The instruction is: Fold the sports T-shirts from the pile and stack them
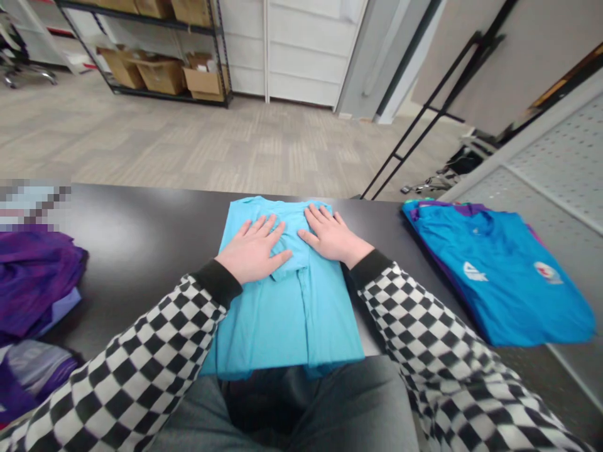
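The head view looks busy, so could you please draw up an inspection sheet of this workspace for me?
Surface: dark table, with garments at its middle and both sides.
Job's things: light blue garment, partly folded, some wrinkles under the hands, reaching the table's near edge.
Clutter: purple garments loosely heaped at left; folded garment stack at right, a blue shirt on top.
Hands: left hand and right hand both palm down on the light blue garment, fingers extended.
Cables: nothing seen.
Surroundings: black shelving rack holding cardboard boxes; white cabinet; perforated panel at right.
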{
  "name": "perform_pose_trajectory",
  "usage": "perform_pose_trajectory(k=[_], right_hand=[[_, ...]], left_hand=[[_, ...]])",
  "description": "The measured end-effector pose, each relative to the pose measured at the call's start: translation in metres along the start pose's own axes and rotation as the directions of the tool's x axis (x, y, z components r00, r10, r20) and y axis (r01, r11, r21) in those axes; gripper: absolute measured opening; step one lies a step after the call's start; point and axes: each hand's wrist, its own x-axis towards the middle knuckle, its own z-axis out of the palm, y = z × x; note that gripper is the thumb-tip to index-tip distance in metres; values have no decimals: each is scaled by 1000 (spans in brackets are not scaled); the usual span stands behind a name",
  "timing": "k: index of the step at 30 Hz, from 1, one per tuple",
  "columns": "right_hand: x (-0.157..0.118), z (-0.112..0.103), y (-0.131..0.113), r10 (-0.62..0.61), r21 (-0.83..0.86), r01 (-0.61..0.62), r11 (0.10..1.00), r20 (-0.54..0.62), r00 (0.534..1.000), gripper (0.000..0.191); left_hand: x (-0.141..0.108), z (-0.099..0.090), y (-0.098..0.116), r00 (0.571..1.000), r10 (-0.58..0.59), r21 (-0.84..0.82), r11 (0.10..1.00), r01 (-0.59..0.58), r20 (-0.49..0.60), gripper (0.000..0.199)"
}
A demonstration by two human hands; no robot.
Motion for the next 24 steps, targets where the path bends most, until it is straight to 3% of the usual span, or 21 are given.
perform_pose_trajectory(k=[6, 9, 11, 14, 16, 18, 21, 24], right_hand=[[5, -1, -1, 10, -4, -10, 1000, -26, 1000, 77], [-9, -14, -7, 34, 45, -27, 999, -153, 988, 70], [-39, -26, -16, 93, 123, -55, 991, -329, 940, 67], [-124, -33, -39, 212, 299, -33, 954, -591, 779, 62], [-197, -19, -60, 321, 429, -28, 903, -629, 707, 52], [-267, 12, -84, 434, 576, -40, 817, -567, 701, 39], [-332, 70, -126, 484, 746, -98, 659, -321, 814, 28], [-336, 112, -167, 388, 809, -129, 574, -129, 913, 27]], left_hand=[[8, -3, 2, 1000, -21, -31, 999, 20, -10, 88], [1, -21, 7, 988, -22, -86, 996, 8, -155, 74], [-26, -38, 11, 937, -33, -119, 993, -10, -348, 62], [-110, -47, 19, 805, -127, -238, 971, -18, -580, 48], [-183, -26, 27, 753, -261, -388, 922, 8, -604, 38], [-250, 13, 37, 760, -396, -551, 833, 61, -516, 31], [-309, 80, 53, 851, -477, -731, 659, 179, -222, 31], [-314, 119, 61, 877, -475, -816, 536, 216, -79, 34]])
